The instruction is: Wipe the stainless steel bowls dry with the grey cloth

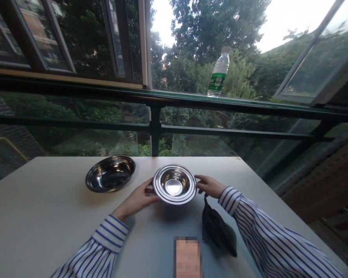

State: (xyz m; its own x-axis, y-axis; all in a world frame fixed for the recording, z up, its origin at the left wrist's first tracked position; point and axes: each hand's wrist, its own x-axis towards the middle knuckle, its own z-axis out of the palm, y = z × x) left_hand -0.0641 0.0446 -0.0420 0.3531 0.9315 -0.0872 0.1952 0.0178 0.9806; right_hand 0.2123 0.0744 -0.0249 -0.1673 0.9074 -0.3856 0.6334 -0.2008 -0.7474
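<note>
A shiny steel bowl point(174, 184) with a wide ridged rim is held a little above the white table point(46, 216) between both hands. My left hand point(137, 200) grips the rim's left side, thumb on top. My right hand point(208, 186) holds the right side with curled fingers. Both sleeves are white with blue stripes. A second steel bowl point(110, 173) rests on the table to the left, apart from my hands.
A dark crumpled cloth point(219, 229) lies under my right wrist. A blurred patch point(187, 256) sits at the table's near edge. A plastic water bottle point(219, 73) stands on the window rail point(249, 104) beyond the table. The table's right edge drops off near my right arm.
</note>
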